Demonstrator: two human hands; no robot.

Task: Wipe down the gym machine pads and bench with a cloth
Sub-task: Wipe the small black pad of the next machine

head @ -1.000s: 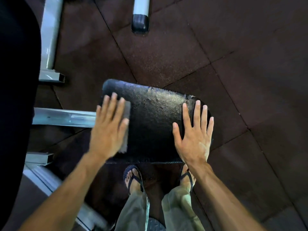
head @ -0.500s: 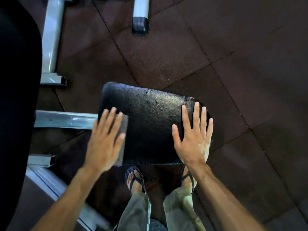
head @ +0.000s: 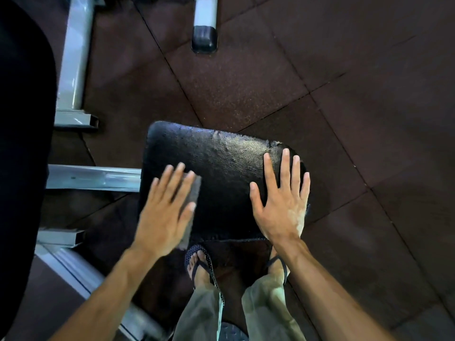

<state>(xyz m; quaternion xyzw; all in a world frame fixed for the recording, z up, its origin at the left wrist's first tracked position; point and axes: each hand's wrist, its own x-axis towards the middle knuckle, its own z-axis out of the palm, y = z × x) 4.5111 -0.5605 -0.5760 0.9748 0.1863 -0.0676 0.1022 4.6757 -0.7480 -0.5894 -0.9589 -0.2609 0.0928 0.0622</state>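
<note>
The thin grey cloth (head: 193,200) lies flat on the left half of the worn black vinyl seat pad (head: 221,173), pinned under the left hand (head: 165,212), whose fingers are spread flat. It looks light and limp, best driven by palm pressure. The right hand (head: 280,207), fingers splayed, steadies the pad's right edge; bare pad lies between them, its near edge close.

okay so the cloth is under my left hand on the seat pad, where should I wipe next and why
Probably sweep the left hand and grey cloth rightward across the black pad. The cloth sits at the pad's left edge, the middle lies uncovered, and the right hand rests flat on the right side.
</note>
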